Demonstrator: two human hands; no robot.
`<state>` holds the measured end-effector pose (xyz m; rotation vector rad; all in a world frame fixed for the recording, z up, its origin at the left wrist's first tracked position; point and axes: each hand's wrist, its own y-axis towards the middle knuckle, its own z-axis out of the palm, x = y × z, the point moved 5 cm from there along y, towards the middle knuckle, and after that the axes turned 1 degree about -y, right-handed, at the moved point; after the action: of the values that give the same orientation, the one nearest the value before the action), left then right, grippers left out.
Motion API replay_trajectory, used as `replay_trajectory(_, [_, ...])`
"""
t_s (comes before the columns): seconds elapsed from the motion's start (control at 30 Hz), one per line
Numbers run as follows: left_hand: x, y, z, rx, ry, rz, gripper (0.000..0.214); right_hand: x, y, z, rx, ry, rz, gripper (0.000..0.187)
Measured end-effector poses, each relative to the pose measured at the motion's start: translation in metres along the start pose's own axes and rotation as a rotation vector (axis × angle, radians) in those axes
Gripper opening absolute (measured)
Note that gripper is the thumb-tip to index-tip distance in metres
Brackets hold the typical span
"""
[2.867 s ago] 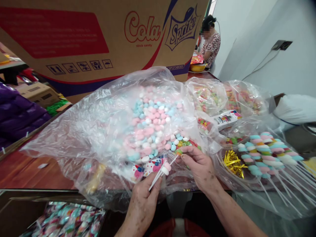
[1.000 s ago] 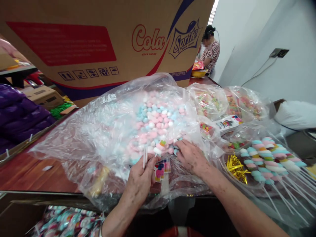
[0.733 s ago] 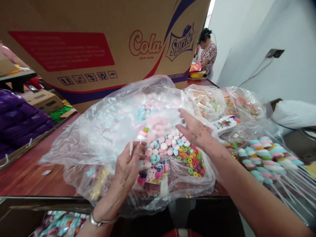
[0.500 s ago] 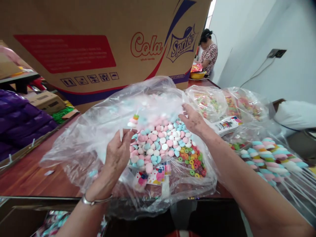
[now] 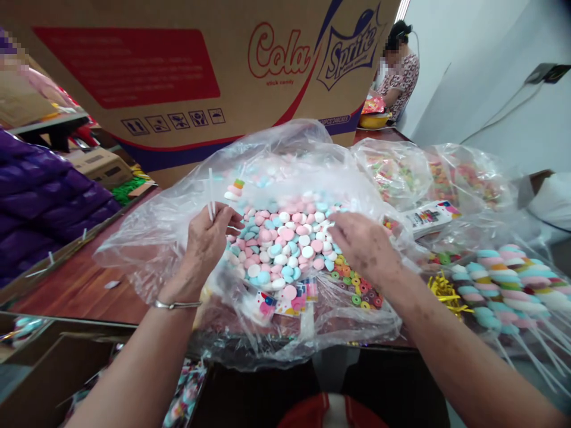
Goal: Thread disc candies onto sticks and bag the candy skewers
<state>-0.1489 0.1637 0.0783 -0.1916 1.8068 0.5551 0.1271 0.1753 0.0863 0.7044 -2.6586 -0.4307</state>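
My left hand (image 5: 209,232) is closed around white sticks (image 5: 211,190) that point upward. Just above its fingertips shows a short stack of candies (image 5: 234,189), white and pink with orange and green on top; its stick is hard to make out. My right hand (image 5: 363,244) hovers at the right side of the pile, fingers drawn together and bent down; what they pinch, if anything, is hidden. Between the hands, pink, white and blue round candies (image 5: 285,241) lie heaped on a clear plastic bag (image 5: 178,199). Colourful ring candies (image 5: 357,284) sit partly under my right wrist.
A big cardboard box (image 5: 232,59) stands behind the bag. To the right are finished candy skewers (image 5: 504,285), yellow twist ties (image 5: 448,294), a stack of printed cards (image 5: 430,219) and bagged candies (image 5: 392,172). Another person (image 5: 401,71) sits at the far end.
My right hand has come lower and its spread fingers have drawn together over the pile. My left hand has shifted slightly left and up, keeping the sticks. The view has shifted too.
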Motion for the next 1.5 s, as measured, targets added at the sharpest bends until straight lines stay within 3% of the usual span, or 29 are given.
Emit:
replay_trajectory(0.13, [-0.025, -0.033, -0.004, 0.051, -0.037, 0.060, 0.017, 0.051, -0.039, 0.038, 0.164, 0.120, -0.205, 0.018])
replay_trajectory(0.23, [-0.036, -0.057, -0.003, 0.054, -0.142, 0.056, 0.018, 0.076, -0.059, 0.064, 0.096, 0.018, -0.269, 0.011])
replay_trajectory(0.33, [-0.036, -0.080, -0.001, 0.058, -0.224, -0.019, 0.017, 0.083, -0.071, 0.080, 0.023, -0.011, -0.269, 0.008])
replay_trajectory(0.43, [-0.026, -0.105, 0.007, 0.103, -0.279, -0.135, 0.018, 0.069, -0.075, 0.078, 0.001, 0.089, -0.225, 0.010])
replay_trajectory(0.53, [-0.010, -0.129, 0.019, 0.133, -0.298, -0.270, 0.023, 0.035, -0.068, 0.060, -0.078, 0.196, -0.101, 0.013])
replay_trajectory(0.63, [0.001, -0.148, 0.036, 0.173, -0.365, -0.320, 0.027, 0.002, -0.058, 0.044, -0.163, 0.125, -0.014, 0.017])
replay_trajectory(0.7, [0.005, -0.157, 0.045, 0.189, -0.400, -0.346, 0.028, -0.008, -0.054, 0.043, -0.138, 0.059, -0.019, 0.017])
replay_trajectory(0.87, [0.010, -0.166, 0.054, 0.177, -0.422, -0.402, 0.027, 0.000, -0.060, 0.061, -0.004, 0.121, -0.146, 0.018])
replay_trajectory(1.0, [0.015, -0.169, 0.053, 0.188, -0.412, -0.432, 0.030, -0.001, -0.065, 0.065, 0.026, 0.208, -0.136, 0.018])
replay_trajectory(1.2, [0.017, -0.175, 0.054, 0.211, -0.389, -0.433, 0.034, -0.021, -0.057, 0.040, -0.134, 0.304, 0.021, 0.011])
replay_trajectory(1.3, [0.017, -0.177, 0.056, 0.230, -0.388, -0.433, 0.034, -0.019, -0.054, 0.041, -0.080, 0.215, -0.026, 0.013])
replay_trajectory(1.5, [0.020, -0.182, 0.061, 0.290, -0.329, -0.420, 0.037, -0.005, -0.054, 0.063, 0.114, -0.060, -0.114, 0.018])
